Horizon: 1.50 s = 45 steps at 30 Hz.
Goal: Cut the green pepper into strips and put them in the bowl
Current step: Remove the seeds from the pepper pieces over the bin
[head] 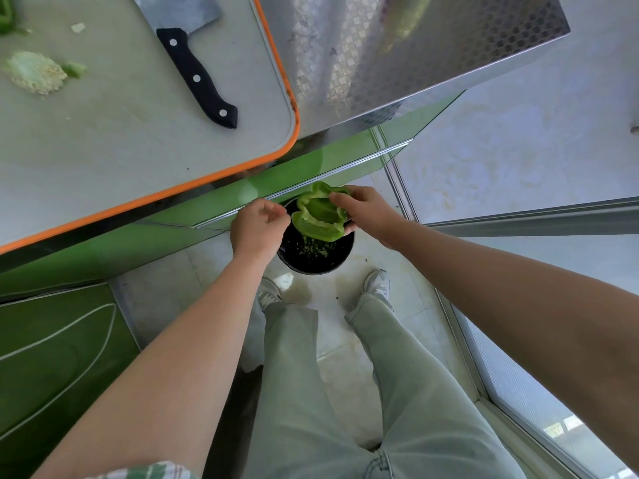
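A hollowed green pepper (pixel 320 214) is tilted with its open side facing up at me. My right hand (pixel 370 210) grips it by its far right edge, thumb on the rim. It hangs over a round black container (pixel 311 261) on the floor that holds small green bits. My left hand (pixel 257 229) is just left of the pepper with its fingers curled in, and I see nothing in it. Whether its fingertips touch the pepper I cannot tell. A black-handled cleaver (pixel 197 74) lies on the cutting board (pixel 138 140) with the orange rim.
The pale pepper core (pixel 34 72) and a few scraps lie at the board's left. More green pepper (pixel 5 15) shows at the top left edge. The board overhangs a steel counter (pixel 380 46) above green cabinets (pixel 103 243). My legs and shoes stand on the tiled floor.
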Each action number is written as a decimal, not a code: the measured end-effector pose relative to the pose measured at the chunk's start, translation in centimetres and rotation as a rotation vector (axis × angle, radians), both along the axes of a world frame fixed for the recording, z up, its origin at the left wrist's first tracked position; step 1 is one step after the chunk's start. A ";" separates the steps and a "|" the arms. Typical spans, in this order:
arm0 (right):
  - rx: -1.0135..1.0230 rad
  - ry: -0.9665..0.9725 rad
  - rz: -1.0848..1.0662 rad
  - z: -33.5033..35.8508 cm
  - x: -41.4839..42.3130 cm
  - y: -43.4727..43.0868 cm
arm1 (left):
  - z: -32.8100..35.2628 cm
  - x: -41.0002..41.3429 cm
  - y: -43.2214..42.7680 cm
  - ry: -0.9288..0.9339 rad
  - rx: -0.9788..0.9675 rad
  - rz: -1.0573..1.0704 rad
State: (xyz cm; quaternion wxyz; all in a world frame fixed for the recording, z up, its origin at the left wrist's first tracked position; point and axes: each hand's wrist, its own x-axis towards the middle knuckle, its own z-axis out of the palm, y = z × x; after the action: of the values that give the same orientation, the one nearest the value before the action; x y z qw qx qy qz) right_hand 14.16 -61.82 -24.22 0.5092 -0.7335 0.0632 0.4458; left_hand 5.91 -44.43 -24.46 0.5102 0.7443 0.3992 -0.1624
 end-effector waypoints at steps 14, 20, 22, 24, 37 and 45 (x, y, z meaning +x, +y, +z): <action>-0.086 -0.036 0.030 0.2 0.8 -0.4 | 0.1 0.8 -1.2 -0.102 0.235 -0.423; -0.190 -0.091 0.057 -0.1 1.2 -1.0 | -0.1 1.1 -0.2 0.025 0.303 -0.309; -0.199 -0.102 0.054 0.0 1.2 -1.0 | 0.1 1.3 -0.5 0.024 0.315 -0.331; -0.209 -0.118 0.066 0.0 1.2 -1.0 | 0.3 1.6 -1.0 -0.004 0.309 -0.362; -0.223 -0.192 0.153 1.8 1.5 -1.3 | 1.7 1.8 -1.8 0.071 0.325 -0.396; -0.173 -0.223 0.214 4.6 1.9 -2.7 | 4.3 1.2 -3.1 0.085 0.269 -0.370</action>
State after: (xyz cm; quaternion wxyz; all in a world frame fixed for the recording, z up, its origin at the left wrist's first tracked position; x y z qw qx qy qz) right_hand 16.05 -64.55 -19.63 0.3977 -0.8220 -0.0341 0.4062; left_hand 7.08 -47.48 -20.15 0.3508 0.8585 0.2952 -0.2295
